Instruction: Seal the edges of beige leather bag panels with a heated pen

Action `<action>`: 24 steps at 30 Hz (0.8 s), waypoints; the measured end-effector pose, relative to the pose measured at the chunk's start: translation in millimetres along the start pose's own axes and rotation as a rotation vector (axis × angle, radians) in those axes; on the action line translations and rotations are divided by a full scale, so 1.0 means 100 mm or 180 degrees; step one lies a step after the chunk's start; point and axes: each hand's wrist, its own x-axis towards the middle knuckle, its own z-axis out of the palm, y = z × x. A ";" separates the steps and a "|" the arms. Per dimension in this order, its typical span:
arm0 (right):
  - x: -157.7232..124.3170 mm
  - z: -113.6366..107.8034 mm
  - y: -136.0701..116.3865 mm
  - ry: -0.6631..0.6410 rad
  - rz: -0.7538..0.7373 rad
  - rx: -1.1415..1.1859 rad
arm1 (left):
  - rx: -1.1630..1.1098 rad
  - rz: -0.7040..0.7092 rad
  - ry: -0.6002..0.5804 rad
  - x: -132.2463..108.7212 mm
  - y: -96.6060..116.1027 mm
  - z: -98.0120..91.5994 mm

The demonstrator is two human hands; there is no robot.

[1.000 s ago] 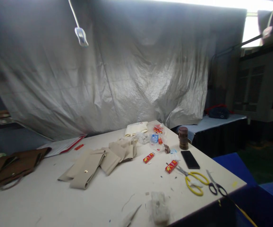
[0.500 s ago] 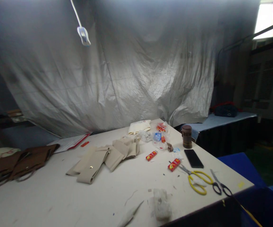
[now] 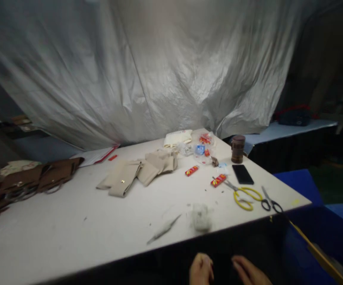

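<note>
While both hands hang low in front of the dark table edge, neither one touches anything that shows. The left hand [image 3: 201, 270] has its fingers curled loosely inward, and whether they close on something small cannot be told. The right hand [image 3: 250, 272] lies flatter, fingers stretched out toward the left one, with nothing in it as far as can be seen.

Nearest to them on the table [image 3: 70, 237] is a crumpled white wad [image 3: 201, 217], just back from the edge. A thin grey strip [image 3: 163, 230] lies beside it to the left. Further right are yellow scissors [image 3: 245, 196] and black scissors [image 3: 269, 202], with a phone [image 3: 242, 174], a red packet [image 3: 218, 180] and a brown jar [image 3: 238, 149] beyond them. Beige fabric pieces [image 3: 136, 176] sit mid-table and brown leather pieces [image 3: 40, 178] at the far left.

The black scissors rest close to the corner, so a careless sweep of the right arm might push them off. The wad looks light enough for a sleeve to drag it over the edge.

The lower frame cuts off both wrists and part of each palm. The space under the table is too dark to read, and the picture is soft with blur, so the packet printing is illegible.
</note>
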 end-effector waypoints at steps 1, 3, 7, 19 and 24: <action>-0.12 -0.02 0.04 -0.0248 -0.0142 0.0011 | -0.0018 0.0008 -0.0035 -0.06 -0.02 -0.02; -0.27 -0.07 0.10 -0.0404 -0.0079 -0.0225 | -0.0226 0.0344 -0.0084 -0.16 -0.02 -0.04; -0.30 -0.08 0.16 -0.0621 0.0137 -0.0335 | -0.0454 0.0276 -0.0138 -0.23 0.06 0.00; -0.29 -0.10 0.14 -0.0634 0.0049 -0.0624 | -0.0888 -0.0047 -0.0127 -0.17 0.01 0.00; -0.30 -0.09 0.18 -0.0556 -0.0081 -0.0635 | -0.0788 -0.0045 -0.0011 -0.17 0.03 0.00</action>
